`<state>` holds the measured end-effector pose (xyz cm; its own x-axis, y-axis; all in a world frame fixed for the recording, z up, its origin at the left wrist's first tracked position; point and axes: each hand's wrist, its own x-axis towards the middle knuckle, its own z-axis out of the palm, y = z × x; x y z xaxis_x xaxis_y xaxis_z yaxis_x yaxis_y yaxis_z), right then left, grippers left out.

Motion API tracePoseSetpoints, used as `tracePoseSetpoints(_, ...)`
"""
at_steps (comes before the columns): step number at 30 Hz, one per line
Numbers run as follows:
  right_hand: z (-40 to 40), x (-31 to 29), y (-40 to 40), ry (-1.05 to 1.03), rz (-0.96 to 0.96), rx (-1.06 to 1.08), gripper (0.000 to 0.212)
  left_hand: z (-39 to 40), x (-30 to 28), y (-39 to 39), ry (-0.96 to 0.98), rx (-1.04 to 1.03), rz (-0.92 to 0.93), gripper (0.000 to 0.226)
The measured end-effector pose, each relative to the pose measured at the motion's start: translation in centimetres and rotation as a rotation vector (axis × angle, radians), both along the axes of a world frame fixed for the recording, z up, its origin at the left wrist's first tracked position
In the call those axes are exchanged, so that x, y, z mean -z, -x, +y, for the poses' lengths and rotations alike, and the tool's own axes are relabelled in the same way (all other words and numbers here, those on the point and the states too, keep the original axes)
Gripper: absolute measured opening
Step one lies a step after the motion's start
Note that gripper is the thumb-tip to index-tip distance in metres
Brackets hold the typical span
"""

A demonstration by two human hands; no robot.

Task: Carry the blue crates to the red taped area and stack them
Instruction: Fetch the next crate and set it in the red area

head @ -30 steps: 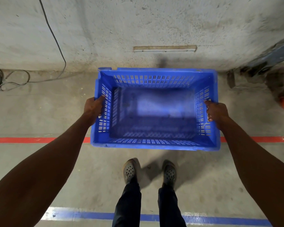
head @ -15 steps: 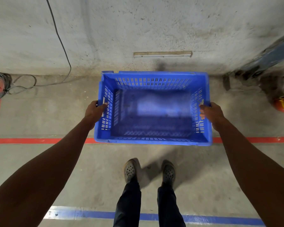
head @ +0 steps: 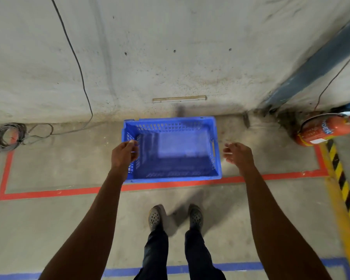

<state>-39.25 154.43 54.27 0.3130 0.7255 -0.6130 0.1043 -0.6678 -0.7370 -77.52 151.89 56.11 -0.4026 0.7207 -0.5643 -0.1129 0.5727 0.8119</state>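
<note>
One blue slotted crate (head: 171, 178) rests on the concrete floor inside the red taped area (head: 49, 192), close to the wall and just beyond the tape's near line. It is empty and upright. My left hand (head: 124, 153) hovers over the crate's left rim with fingers loosely curled, holding nothing. My right hand (head: 237, 155) is off to the right of the crate, apart from it, fingers spread. No other crate is in view.
A coiled black cable (head: 5, 136) lies at the taped area's far left corner. A red fire extinguisher (head: 323, 131) lies at the right, beside yellow-black hazard tape (head: 343, 190). The concrete wall (head: 170, 57) stands right behind the crate. Blue floor tape (head: 119, 271) runs behind my feet.
The crate went down from my hands onto the floor inside the red tape. Both hands let go of its side handles and pulled back; my view rose and widened.
</note>
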Motion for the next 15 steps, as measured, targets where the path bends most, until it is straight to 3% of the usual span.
tracePoseSetpoints(7,-7.4,-10.0,-0.6,-0.120,0.093,0.172,0.019,-4.4,-9.5,-6.0,-0.063,-0.109,-0.096,0.020)
tracePoseSetpoints(15,-15.5,-15.8,-1.1,-0.149,0.123,0.325,0.017,-6.6,-14.4,-11.6,-0.040,0.110,-0.165,0.022)
